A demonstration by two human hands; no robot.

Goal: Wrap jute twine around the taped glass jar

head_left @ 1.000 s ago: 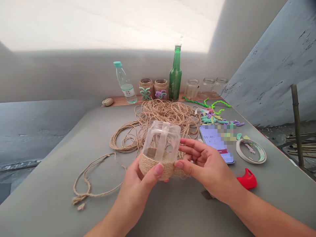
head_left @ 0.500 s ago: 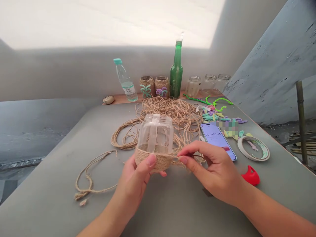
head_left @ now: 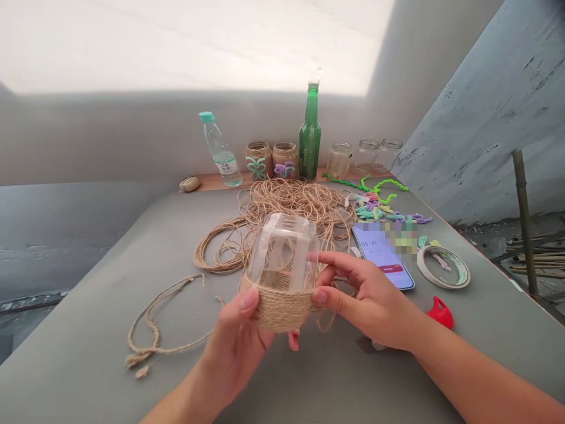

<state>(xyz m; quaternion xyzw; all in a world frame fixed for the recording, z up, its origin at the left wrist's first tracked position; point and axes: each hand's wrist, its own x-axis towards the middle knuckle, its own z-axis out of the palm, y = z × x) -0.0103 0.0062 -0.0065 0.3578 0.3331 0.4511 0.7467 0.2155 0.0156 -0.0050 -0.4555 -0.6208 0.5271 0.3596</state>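
Both my hands hold a clear jar [head_left: 282,253] near the middle of the view, its lower part wrapped in tight coils of jute twine [head_left: 280,309]. Strips of clear tape run up its bare glass. My left hand [head_left: 233,341] grips the jar from the left and below. My right hand [head_left: 362,294] holds its right side, thumb on the twine and fingers against the glass. A loose tangle of twine [head_left: 291,203] lies behind the jar, and a separate length of twine [head_left: 150,335] lies to the left.
Along the back ledge stand a water bottle [head_left: 220,150], twine-wrapped jars [head_left: 265,160], a green glass bottle [head_left: 309,132] and bare jars [head_left: 366,156]. To the right lie coloured pipe-cleaner shapes [head_left: 375,209], a phone [head_left: 379,256], a tape roll [head_left: 442,267] and a red object [head_left: 441,313].
The jar has turned and risen slightly, tilting its tape strips differently. My right hand has moved from pinching twine at the jar's right to holding the jar's side.
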